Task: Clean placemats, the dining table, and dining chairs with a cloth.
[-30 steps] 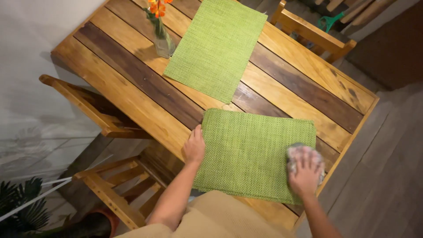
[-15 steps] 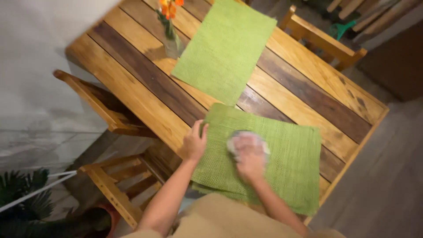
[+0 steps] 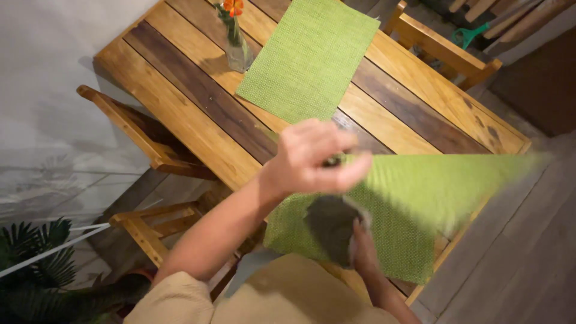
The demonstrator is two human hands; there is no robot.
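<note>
Head view: the left hand [image 3: 312, 157] now pinches the near green placemat [image 3: 420, 204], lifted off the worktop [image 3: 198, 102], where before it lay flat, while the right hand [image 3: 363, 252] grips a cloth [image 3: 330, 225] beneath.

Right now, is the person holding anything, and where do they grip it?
The left hand pinches the near green placemat by its upper edge, lifted off the table. The right hand clutches a dark cloth.

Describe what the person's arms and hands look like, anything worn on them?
Both arms are bare from the elbow down, with no sleeves in view. The left hand shows no glove, ring or watch. The right hand looks bare too, though blur hides detail. A tan garment covers the body below.
</note>
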